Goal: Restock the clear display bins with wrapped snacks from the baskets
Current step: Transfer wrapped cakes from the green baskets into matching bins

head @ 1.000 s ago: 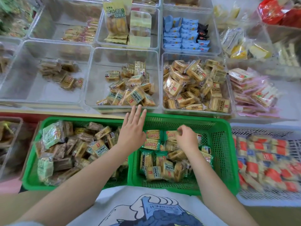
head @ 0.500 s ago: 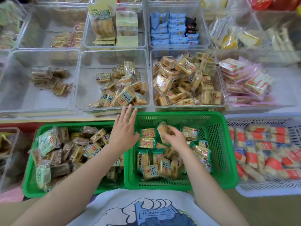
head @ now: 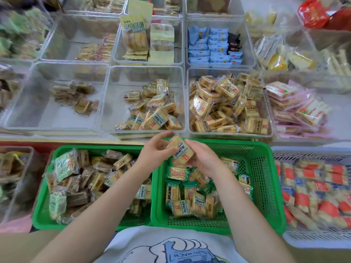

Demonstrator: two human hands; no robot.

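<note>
Grip: both hands grasp one wrapped snack (head: pixel 180 149) between them, above the far rim of the right green basket (head: pixel 262 186).
Left hand (head: pixel 154 151): fingers curled on the snack's left end, thumb under, index reaching over the top toward 12 o'clock.
Right hand (head: pixel 204 158): fingers closed around the snack's right and lower side, palm facing left.
Held snack: clear wrapper, yellow-tan biscuit inside, white label with dark print and a small red mark; tilted, long axis running from 11 to 5 o'clock.
Right green basket: directly below the hands; green-wrapped and clear-wrapped biscuit packs piled at its near-left part, its right side bare mesh.
Left green basket (head: pixel 47 215): at 9 o'clock of the right one, touching it; full of brownish and pale-green packs.
Middle clear bin (head: pixel 108 103): at 12 o'clock of the hands, just past the basket rim; partly filled, packs with the same white label heaped at its near-right corner.
Right clear bin (head: pixel 271 111): at 1 o'clock; heaped almost full of tan packs.
Left clear bin (head: pixel 22 114): at 10 o'clock; a few brown packs, blurred.
Far row: bins with yellow bags (head: pixel 134 37) and blue packets (head: pixel 209 46) at 12 to 1 o'clock.
White basket (head: pixel 303 238): at 3 o'clock; rows of red-and-white packs.
Pink packs (head: pixel 296 107): at 2 o'clock, stacked beside the right clear bin.
Shirt (head: pixel 171 247): at 6 o'clock, white with blue print.
</note>
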